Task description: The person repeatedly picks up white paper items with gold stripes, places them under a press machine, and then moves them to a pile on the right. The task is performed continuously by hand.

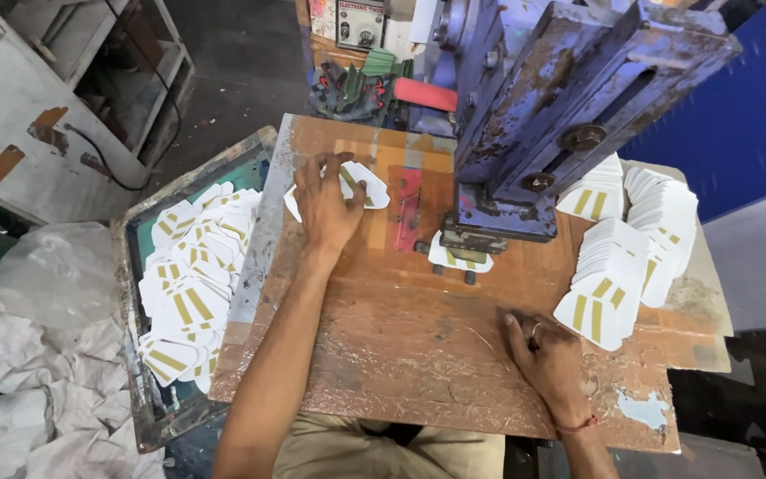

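Observation:
My left hand (325,206) presses on a small stack of white cards with gold stripes (363,184) lying on the worn wooden worktable (401,355), left of the press. A single white card (459,257) sits under the blue metal press head (525,133). My right hand (544,350) rests on the tabletop with fingers curled, holding nothing, just left of a fanned stack of white gold-striped cards (618,275).
A shallow tray (139,372) to the left holds several loose cards (192,284). More card stacks (662,208) lie at the right. A red plate (408,208) is fixed to the table. Crumpled plastic sheeting (37,355) lies at lower left; a blue wall (746,115) is at right.

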